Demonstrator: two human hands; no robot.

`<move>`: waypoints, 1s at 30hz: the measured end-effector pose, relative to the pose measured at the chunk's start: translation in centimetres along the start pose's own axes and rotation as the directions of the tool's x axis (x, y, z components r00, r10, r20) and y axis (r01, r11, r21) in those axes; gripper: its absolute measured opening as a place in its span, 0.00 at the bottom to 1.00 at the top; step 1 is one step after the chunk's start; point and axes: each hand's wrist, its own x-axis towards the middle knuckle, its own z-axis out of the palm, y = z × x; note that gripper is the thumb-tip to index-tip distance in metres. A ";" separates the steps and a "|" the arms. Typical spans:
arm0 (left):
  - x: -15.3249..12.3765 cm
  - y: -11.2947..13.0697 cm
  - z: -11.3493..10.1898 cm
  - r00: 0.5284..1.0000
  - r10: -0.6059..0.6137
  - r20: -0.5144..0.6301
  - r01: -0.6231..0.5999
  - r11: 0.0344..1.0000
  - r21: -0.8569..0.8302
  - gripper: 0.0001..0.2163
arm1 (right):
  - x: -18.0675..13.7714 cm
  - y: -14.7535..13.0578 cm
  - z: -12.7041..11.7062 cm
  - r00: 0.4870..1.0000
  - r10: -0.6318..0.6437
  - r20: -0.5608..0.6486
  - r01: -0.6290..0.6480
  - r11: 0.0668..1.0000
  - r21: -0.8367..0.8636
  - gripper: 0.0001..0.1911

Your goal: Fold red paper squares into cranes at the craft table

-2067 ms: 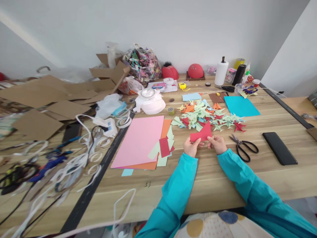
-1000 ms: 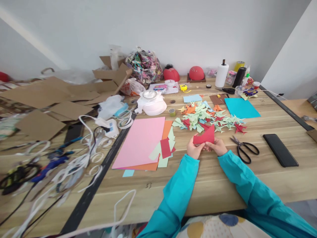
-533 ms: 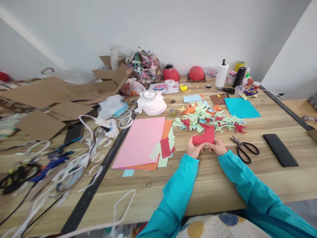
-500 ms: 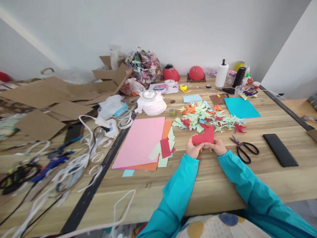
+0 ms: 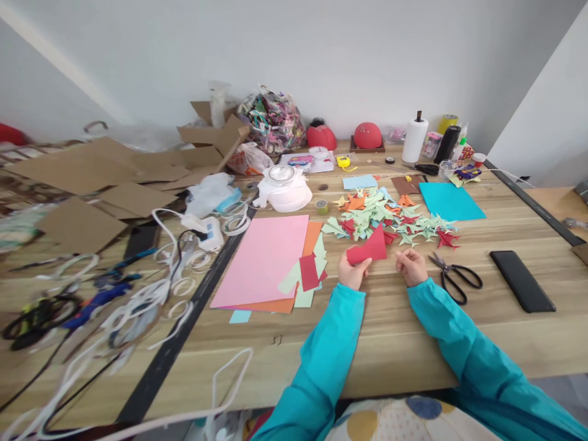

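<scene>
My left hand (image 5: 353, 274) pinches the lower left corner of a folded red paper (image 5: 367, 249) and holds it just above the wooden table (image 5: 395, 343). My right hand (image 5: 411, 266) has come off the paper and hovers to its right, fingers curled with nothing in them. Behind the paper lies a pile of folded paper shapes (image 5: 390, 219) in green, orange and red. Black scissors (image 5: 454, 275) lie right of my right hand.
Pink and orange sheets (image 5: 266, 260) with small cut pieces lie at left. A teal sheet (image 5: 450, 201), a black phone (image 5: 521, 280), a white pot (image 5: 285, 188), a paper towel roll (image 5: 414, 139), cardboard (image 5: 105, 177) and tangled cords (image 5: 138, 294) surround the work area.
Both hands held the red paper before. Now my right hand has let go and moved slightly right, and my left hand alone holds the paper, shifted a little left.
</scene>
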 end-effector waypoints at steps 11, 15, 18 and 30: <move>-0.6 0.0 0.7 0.968 -0.134 0.212 0.134 0.991 0.014 0.35 | -1.4 0.2 0.3 0.549 -0.693 0.466 0.714 0.100 -0.692 0.03; -0.2 -0.4 0.0 0.990 -0.041 0.137 0.016 0.984 0.176 0.29 | -1.3 0.0 0.1 0.513 -0.725 0.461 0.692 0.031 -0.721 0.03; -0.3 -0.4 -0.7 0.894 0.444 0.058 -0.422 0.791 0.443 0.20 | -1.4 -0.2 0.1 0.513 -0.717 0.472 0.686 0.012 -0.728 0.04; -2.9 0.3 -0.1 0.197 0.589 0.784 -0.846 -0.302 0.439 0.09 | -2.9 -0.1 -0.3 0.448 -0.661 0.603 0.754 -0.083 -0.651 0.08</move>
